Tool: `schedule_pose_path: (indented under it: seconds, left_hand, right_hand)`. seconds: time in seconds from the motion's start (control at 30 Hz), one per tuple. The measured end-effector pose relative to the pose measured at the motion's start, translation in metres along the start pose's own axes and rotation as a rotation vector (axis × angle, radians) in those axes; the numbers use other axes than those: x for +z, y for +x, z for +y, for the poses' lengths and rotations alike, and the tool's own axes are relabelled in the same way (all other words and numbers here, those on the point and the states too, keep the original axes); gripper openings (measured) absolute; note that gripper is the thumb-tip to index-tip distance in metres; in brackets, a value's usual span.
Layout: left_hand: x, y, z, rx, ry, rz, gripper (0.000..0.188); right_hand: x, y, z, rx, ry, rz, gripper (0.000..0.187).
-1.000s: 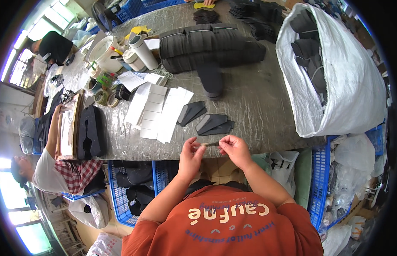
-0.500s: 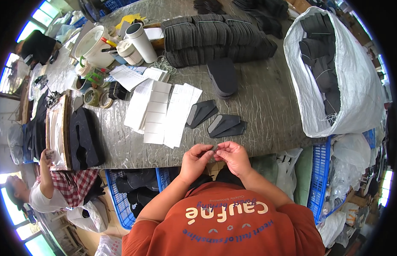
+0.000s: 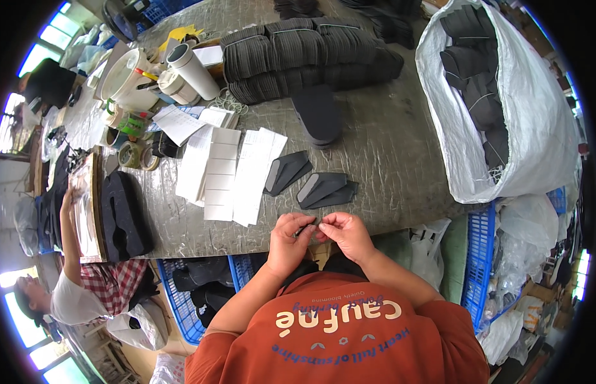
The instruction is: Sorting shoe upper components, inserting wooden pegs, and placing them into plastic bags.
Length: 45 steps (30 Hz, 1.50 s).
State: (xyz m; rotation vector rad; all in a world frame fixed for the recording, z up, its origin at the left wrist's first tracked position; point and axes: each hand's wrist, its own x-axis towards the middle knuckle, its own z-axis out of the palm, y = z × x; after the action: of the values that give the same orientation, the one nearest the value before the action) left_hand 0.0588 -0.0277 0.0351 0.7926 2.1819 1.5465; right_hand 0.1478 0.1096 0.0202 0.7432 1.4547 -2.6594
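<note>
My left hand (image 3: 289, 242) and my right hand (image 3: 344, 234) meet just off the table's front edge, fingers pinched close together. A small dark bit shows between the fingers of the left hand, too little of it to name. What the right fingertips pinch, if anything, is hidden. Just beyond the hands lie two small fans of dark, pointed flat pieces, one on the left (image 3: 288, 171) and one on the right (image 3: 326, 189). Farther back sits a short stack of black insole-shaped pieces (image 3: 317, 115).
White paper sheets (image 3: 222, 173) lie left of the fans. Bundled dark pieces (image 3: 304, 54) line the back. A white woven sack (image 3: 432, 128) of bundles stands at right. Blue crates (image 3: 176, 301) sit below the table edge. At left, a co-worker (image 3: 74, 288) reaches over a framed board (image 3: 87, 205).
The view has shifted slightly, so the table things sit farther left. My hands stay together, with the fingertips a little re-set. The co-worker's arm has stretched farther up the board.
</note>
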Motion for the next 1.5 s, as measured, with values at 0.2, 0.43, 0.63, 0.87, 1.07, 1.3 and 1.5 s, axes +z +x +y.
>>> schedule_pose_path:
  seconds: [0.2, 0.43, 0.63, 0.87, 1.07, 1.3, 1.5]
  left_hand:
    - [0.013, -0.003, 0.001, -0.015, 0.022, -0.034, 0.017]
    - [0.025, -0.009, 0.023, -0.485, -0.514, -0.055, 0.015]
    - [0.028, -0.014, 0.005, -0.687, -0.726, -0.061, 0.018]
    - [0.033, -0.009, -0.003, -0.757, -0.874, 0.18, 0.013]
    - [0.03, -0.014, -0.015, -0.683, -0.667, 0.273, 0.015]
    - [0.045, -0.023, -0.007, -0.438, -0.335, 0.208, 0.013]
    - [0.048, -0.02, 0.01, 0.225, 0.284, 0.122, 0.012]
  right_hand:
    - [-0.013, -0.007, -0.003, -0.021, -0.08, 0.002, 0.009]
    - [-0.021, -0.011, -0.005, -0.086, -0.153, -0.039, 0.003]
    - [-0.016, -0.015, -0.003, -0.361, -0.317, -0.027, 0.005]
    - [-0.03, -0.034, -0.007, -0.364, -0.176, -0.169, 0.01]
    - [-0.123, -0.078, -0.016, -0.359, -0.307, 0.33, 0.013]
    - [-0.308, -0.172, 0.037, -0.182, -1.835, 0.65, 0.015]
    - [-0.076, -0.069, -0.022, 0.157, -0.155, 0.113, 0.031]
